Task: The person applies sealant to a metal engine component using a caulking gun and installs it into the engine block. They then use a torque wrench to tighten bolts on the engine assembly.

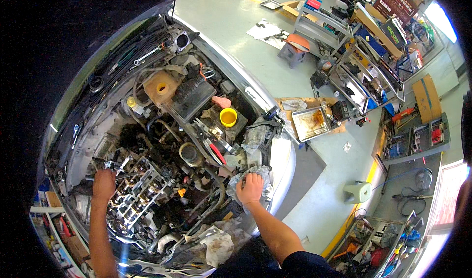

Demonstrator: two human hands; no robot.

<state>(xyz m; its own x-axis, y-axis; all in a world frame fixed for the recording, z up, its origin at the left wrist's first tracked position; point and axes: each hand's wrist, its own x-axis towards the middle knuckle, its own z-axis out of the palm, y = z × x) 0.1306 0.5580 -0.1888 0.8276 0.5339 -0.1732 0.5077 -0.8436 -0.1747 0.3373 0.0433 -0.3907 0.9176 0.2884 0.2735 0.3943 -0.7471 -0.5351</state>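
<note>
My left hand (103,184) reaches into the engine bay at the left end of the opened engine head (137,194), where rows of camshaft parts lie bare. Its fingers are curled closed beside small metal parts; what they grip is hidden. On the right, my right hand (250,188) leans on a crumpled grey rag (263,174) at the car's front corner, fingers a little apart and not wrapped round anything. A yellow cup (228,117) stands beyond it, with red-handled pliers (217,152) nearer by. A stained white cloth (217,247) lies at the near edge.
A wrench (147,55) lies along the far left side of the bay. On the floor to the right, a stained metal tray (311,123) sits on cardboard. Tool carts (366,76), a pale green stool (358,193) and an orange-topped bucket (295,48) stand farther off.
</note>
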